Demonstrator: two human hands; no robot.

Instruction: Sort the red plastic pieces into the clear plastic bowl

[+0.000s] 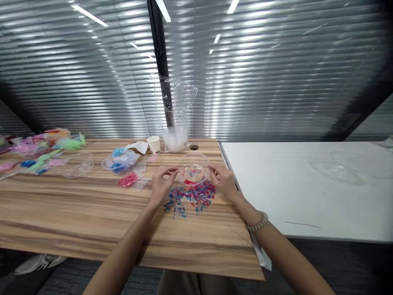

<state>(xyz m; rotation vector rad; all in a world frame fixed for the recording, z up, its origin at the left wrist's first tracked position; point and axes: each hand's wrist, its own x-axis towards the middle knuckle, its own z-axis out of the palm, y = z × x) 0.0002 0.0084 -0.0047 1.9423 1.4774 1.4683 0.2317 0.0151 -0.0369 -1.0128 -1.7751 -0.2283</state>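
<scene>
A clear plastic bowl (194,183) is held up by its rim between my two hands, above the wooden table. My left hand (162,182) pinches the left side of the rim. On the opposite side, the fingers of my right hand (223,179) are closed on the rim. Many small red, blue and clear tube-like pieces (199,196) lie loose in a pile below and in front of the bowl. Some red pieces show through its clear wall; whether any lie inside, I cannot tell.
A bag of red pieces (128,179) and a clear bowl with blue packets (120,162) lie left. Behind stand a paper cup (154,144) and a tall plastic-wrapped stack (175,138). Colourful bags (66,141) sit far left. A white table (276,196) adjoins on the right.
</scene>
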